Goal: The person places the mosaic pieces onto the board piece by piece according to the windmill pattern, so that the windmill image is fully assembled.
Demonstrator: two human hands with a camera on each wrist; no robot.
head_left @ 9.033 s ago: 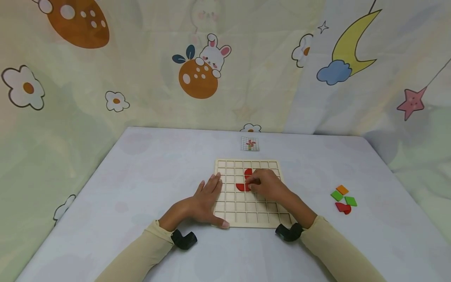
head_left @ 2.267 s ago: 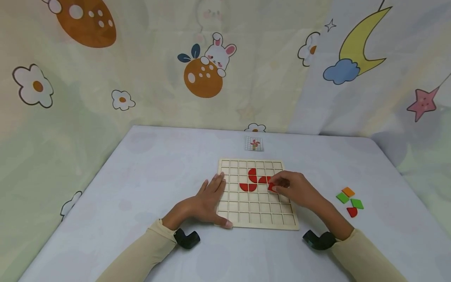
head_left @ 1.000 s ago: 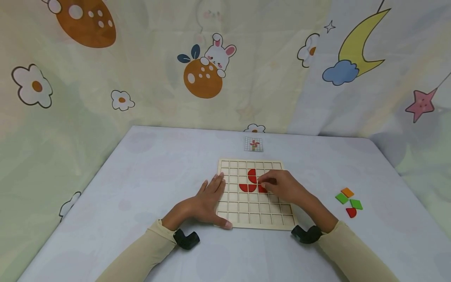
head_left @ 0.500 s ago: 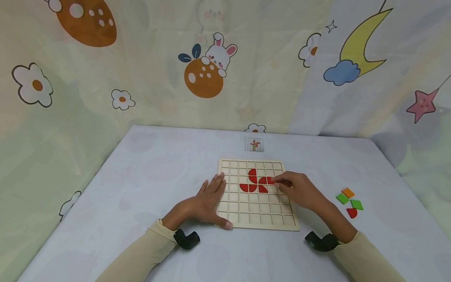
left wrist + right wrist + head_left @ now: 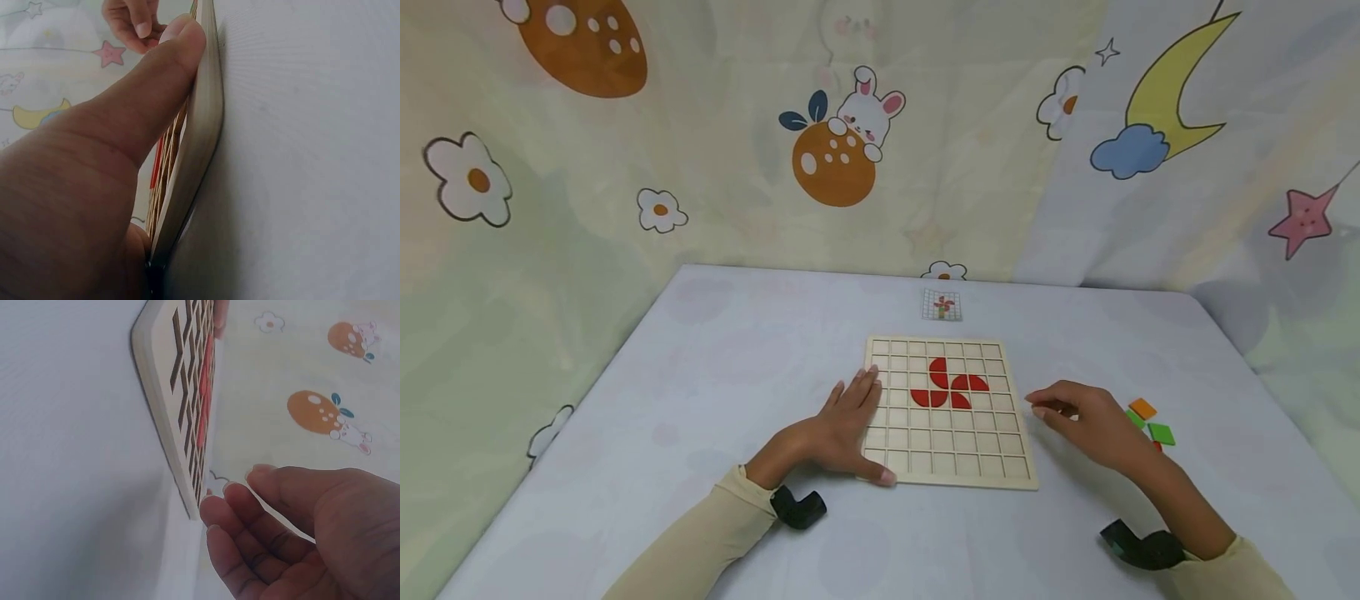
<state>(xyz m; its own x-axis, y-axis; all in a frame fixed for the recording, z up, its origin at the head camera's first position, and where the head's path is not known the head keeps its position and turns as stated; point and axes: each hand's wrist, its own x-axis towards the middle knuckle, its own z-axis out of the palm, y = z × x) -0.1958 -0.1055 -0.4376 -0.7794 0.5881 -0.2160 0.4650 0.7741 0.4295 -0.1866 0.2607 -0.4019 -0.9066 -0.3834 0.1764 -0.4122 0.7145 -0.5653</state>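
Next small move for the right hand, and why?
Probably bring the right hand to the mostly hidden flat red piece: its fingers look empty, and on the pale wooden grid board three arms of the red pinwheel have two pieces, the lower arm just one.

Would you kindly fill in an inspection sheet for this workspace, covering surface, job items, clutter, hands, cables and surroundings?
Surface: pale, faintly patterned tabletop.
Job items: wooden grid board bearing seven red pieces; pattern card beyond it; to its right, an orange tile, two green tiles and a mostly hidden red piece.
Clutter: nothing seen.
Hands: left hand with straight fingers on the board's left edge; right hand right of the board, fingers loosely curled, nothing visibly held; black devices on both wrists.
Cables: nothing seen.
Surroundings: cartoon-printed backdrop.
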